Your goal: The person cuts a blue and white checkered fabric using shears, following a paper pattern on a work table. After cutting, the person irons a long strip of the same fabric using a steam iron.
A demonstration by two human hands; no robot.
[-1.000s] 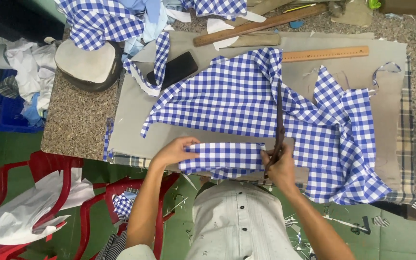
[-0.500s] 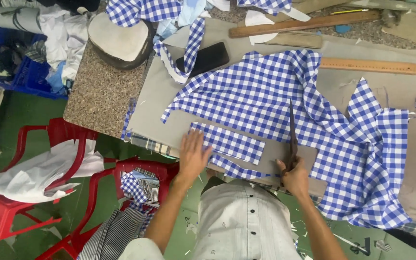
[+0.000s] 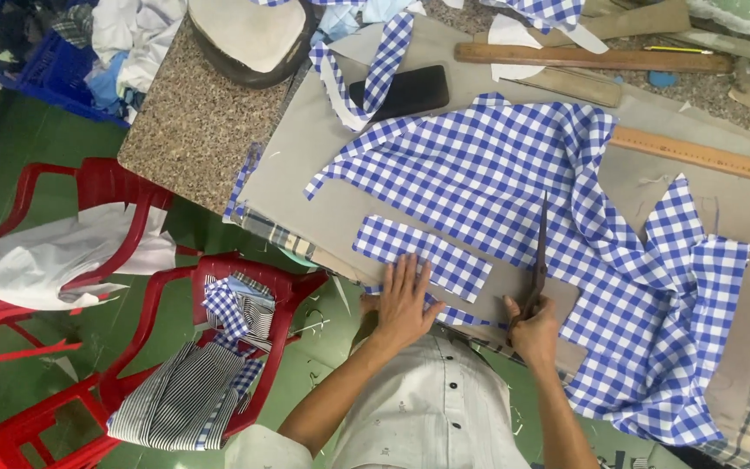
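My right hand (image 3: 536, 331) grips the handles of dark scissors (image 3: 538, 256), whose blades point away from me into the large blue-and-white checked cloth (image 3: 514, 174) spread on the table. My left hand (image 3: 405, 304) lies flat with fingers spread at the near table edge, touching a cut rectangular strip of the same checked cloth (image 3: 423, 256). A thin checked sliver lies under that hand's fingertips.
A grey cardboard sheet (image 3: 305, 182) covers the speckled stone table (image 3: 188, 122). A black phone (image 3: 401, 91), a wooden ruler (image 3: 692, 154) and a wooden stick (image 3: 592, 56) lie farther back. Red plastic chairs (image 3: 245, 287) with fabric scraps stand at the left.
The strip now lies separate from the large cloth. My left hand slid from holding the strip's end to lying flat near its lower edge. The scissors stay in the cloth.
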